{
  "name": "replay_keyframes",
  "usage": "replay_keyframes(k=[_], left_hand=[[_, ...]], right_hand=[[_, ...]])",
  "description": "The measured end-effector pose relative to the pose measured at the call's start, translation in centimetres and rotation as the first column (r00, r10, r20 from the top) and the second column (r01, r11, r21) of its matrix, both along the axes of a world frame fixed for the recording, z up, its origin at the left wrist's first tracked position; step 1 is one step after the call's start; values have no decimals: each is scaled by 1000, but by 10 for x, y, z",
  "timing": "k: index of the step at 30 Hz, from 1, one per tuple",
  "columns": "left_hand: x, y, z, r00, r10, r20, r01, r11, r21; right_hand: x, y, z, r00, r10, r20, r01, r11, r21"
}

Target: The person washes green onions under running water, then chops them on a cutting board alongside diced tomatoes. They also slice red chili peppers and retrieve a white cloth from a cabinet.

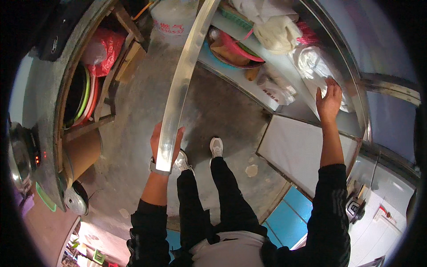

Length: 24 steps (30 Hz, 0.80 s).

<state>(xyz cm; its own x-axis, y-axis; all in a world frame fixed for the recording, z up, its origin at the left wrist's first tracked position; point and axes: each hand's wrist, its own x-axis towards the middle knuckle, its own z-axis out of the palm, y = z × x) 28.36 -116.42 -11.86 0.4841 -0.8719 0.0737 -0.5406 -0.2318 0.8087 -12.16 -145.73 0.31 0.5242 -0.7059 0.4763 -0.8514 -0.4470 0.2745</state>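
Observation:
My left hand [155, 140] grips the near end of a long, shiny metal-edged cabinet door [180, 76], with fingers on one side and thumb on the other. The door stands swung out over the floor. To the right, my right hand [329, 103] reaches into the cabinet, thumb apart from the fingers. It is over a white plastic bag [310, 63] on the upper shelf [273, 63]; whether the fingertips touch the bag, I cannot tell. Beside that bag lie a cream cloth bundle [277, 35] and a red checked cloth [307, 33].
Below the shelf sit a pink basket [233, 46] and another clear plastic bag [275, 90]. A white panel [290, 147] closes the cabinet's near part. On the left, a wooden table [63, 86] has basins [87, 100] and a red bag [111, 53] beneath it. A lidded pot [76, 200] stands nearby.

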Motion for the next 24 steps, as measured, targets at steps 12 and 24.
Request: replay_keyframes(k=[12, 24], left_hand=[[42, -4, 5, 976, 168, 140, -169, 986, -5], [55, -2, -5, 960, 242, -142, -256, 963, -88]], right_hand=[[-37, -14, -14, 972, -162, -170, 175, 982, 65], [-51, -25, -27, 916, -186, -355, 307, 896, 322]])
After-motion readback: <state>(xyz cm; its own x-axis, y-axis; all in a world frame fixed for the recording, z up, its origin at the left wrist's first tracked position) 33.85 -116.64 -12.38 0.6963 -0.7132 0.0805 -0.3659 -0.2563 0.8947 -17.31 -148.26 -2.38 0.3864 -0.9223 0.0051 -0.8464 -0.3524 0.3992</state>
